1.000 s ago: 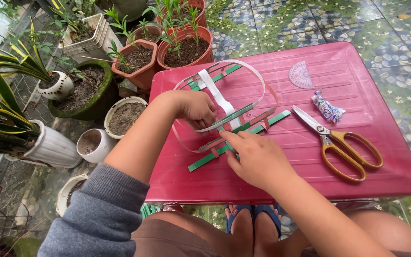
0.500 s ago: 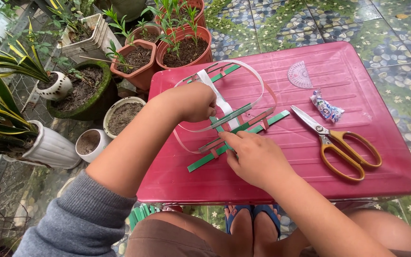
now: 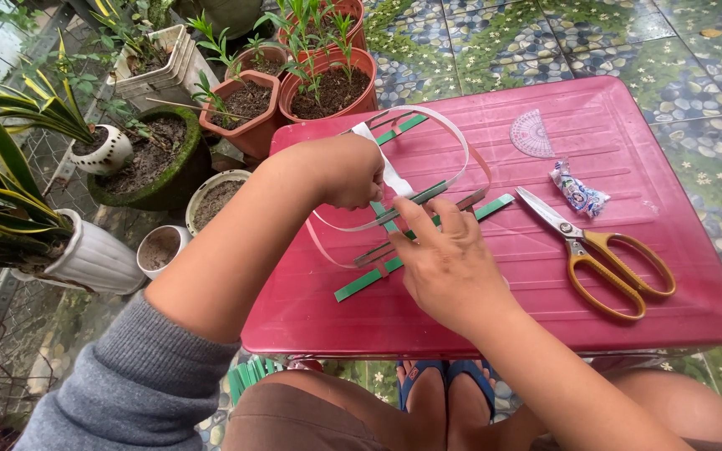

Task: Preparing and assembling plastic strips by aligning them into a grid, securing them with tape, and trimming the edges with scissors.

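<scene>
The left hand (image 3: 348, 171) is closed on the near side of a thin white loop (image 3: 453, 134), and it also pinches a white strip (image 3: 390, 171) that runs from the hand toward the far edge of the red lid (image 3: 628, 142). The right hand (image 3: 449, 263) lies flat on the lid, fingers stretched forward, and the fingertips (image 3: 407, 213) press on the green strips (image 3: 424, 196) which cross inside the loop. The loop stands on its edge, near the middle of the lid, a little toward the left.

Compared with half a second ago, the left hand has moved back along the loop toward the person, so more of the white strip shows beyond it. The right hand has shifted forward, and its fingers now reach the crossing of the strips (before, they were a little short of it). The loop and the strips stay in almost the same place.

Right of the hands lie orange-handled scissors (image 3: 599, 250), their blades a little apart and pointing toward the loop. Beyond them are a wrapped candy (image 3: 577, 190) and a clear protractor (image 3: 533, 134). To the left of the lid stand plant pots (image 3: 327, 88) with soil.
</scene>
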